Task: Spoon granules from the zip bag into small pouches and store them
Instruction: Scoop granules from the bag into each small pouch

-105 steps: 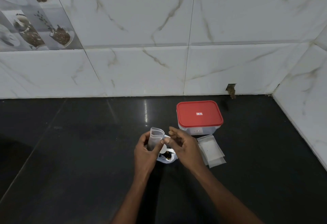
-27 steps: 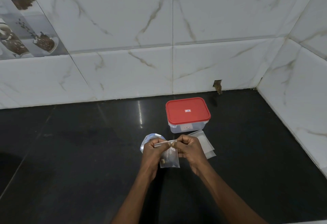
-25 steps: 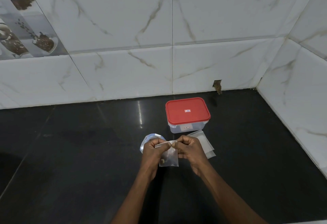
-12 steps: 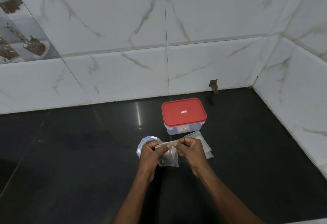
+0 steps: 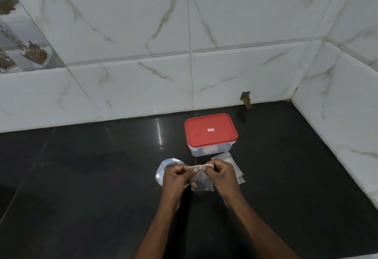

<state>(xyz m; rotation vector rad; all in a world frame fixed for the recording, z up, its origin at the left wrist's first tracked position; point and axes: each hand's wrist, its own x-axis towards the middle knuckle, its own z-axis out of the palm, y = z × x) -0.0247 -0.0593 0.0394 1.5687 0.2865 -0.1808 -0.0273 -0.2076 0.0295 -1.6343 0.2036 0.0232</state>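
A small pouch (image 5: 201,184) with granules inside hangs over the counter (image 5: 102,197), its top pinched by fingers of the left hand (image 5: 176,176) and right hand (image 5: 223,176) — likely sealing — with storing in the closed box (image 5: 210,130) by the back edge, and the spare pouches (image 5: 235,164), left to do.

Vs 4 s ago: R hand (image 5: 222,174) now joins L hand (image 5: 176,176) pinching small pouch (image 5: 201,183) top edge; pouch hangs btwn them, no longer upright & open.

Left hand (image 5: 176,176) and right hand (image 5: 222,174) pinch a small pouch (image 5: 201,183) by its top edge; red-lidded container (image 5: 210,133) stands behind on black counter (image 5: 81,176).
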